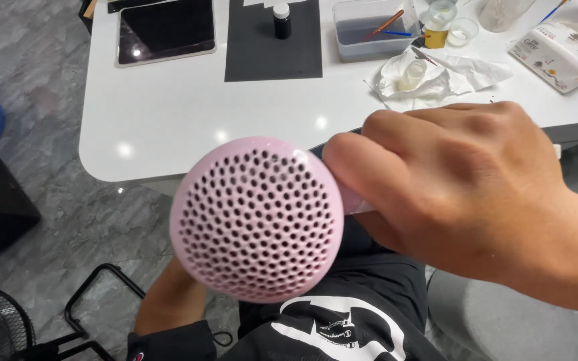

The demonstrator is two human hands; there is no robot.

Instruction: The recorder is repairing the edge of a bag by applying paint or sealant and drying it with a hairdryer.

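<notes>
White printed pack [560,50], table's [182,113] far-right corner

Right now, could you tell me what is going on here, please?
A person's right hand holds a pink perforated hair dryer close to the camera, above their lap. The left hand is out of sight. Behind it, the white table carries a dark tablet, a black sheet and a clear tub.

One pink perforated dryer [257,217], one tablet [166,30]

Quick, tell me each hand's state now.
Right hand: closed on the pink hair dryer.
Left hand: hidden behind the dryer; grip cannot be told.
</notes>
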